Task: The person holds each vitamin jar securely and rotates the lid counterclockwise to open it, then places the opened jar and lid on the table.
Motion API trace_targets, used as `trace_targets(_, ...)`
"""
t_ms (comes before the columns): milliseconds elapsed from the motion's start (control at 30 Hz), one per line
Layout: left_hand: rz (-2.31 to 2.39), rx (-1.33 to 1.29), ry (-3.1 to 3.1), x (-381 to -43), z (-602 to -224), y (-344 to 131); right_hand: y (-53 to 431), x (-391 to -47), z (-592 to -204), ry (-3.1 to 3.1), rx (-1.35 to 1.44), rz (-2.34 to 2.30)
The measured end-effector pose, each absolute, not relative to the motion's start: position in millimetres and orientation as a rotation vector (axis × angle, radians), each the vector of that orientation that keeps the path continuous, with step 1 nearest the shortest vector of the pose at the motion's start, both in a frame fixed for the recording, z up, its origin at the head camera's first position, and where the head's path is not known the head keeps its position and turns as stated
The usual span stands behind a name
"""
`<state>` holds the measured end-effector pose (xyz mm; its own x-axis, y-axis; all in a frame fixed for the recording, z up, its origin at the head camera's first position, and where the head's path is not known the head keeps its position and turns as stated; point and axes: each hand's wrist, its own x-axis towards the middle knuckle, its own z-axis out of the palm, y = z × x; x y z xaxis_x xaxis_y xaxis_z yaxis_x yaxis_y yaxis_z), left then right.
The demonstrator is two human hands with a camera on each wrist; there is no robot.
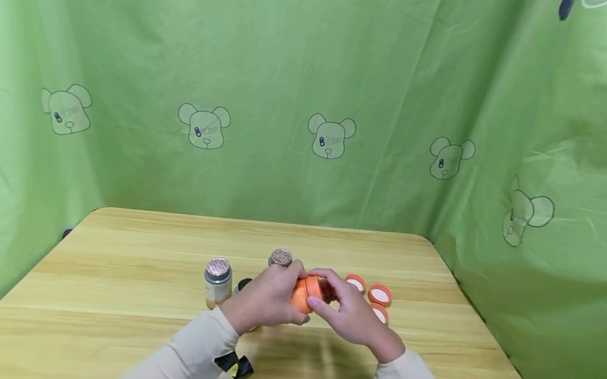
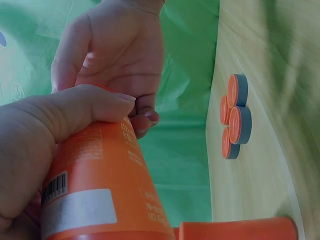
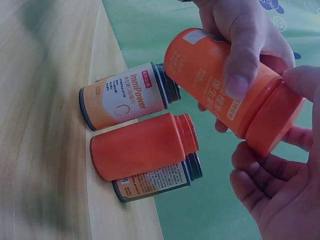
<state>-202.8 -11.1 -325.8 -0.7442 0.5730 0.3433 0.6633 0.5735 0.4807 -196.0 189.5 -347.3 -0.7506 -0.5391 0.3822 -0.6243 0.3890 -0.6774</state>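
Observation:
My left hand (image 1: 270, 295) grips an orange supplement bottle (image 3: 200, 75) round its body, the thumb lying along the printed label. The bottle is tilted in the air above the table, its orange cap (image 3: 275, 120) toward the right. My right hand (image 1: 350, 313) has its thumb and fingers round the rim of that cap, which sits on the bottle's neck. In the left wrist view the bottle (image 2: 105, 180) shows a barcode and a pale sticker, while my left thumb hides its top end.
Uncapped bottles stand left of and behind the hands: a grey one with a foil seal (image 1: 218, 282), another foil-topped one (image 1: 281, 258), and a plain orange one (image 3: 137, 147). Several loose caps (image 2: 240, 125) lie on the wooden table (image 1: 168, 231) at the right. Green curtains (image 1: 260, 179) surround it.

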Motion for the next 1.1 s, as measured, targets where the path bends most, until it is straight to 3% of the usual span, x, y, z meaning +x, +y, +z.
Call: trace_targets(1100,-0.919,-1.054,-2.720,-200.7,-327.8,-12.0,185.8,-195.5,-347.3,-2.570,1.001,1.268)
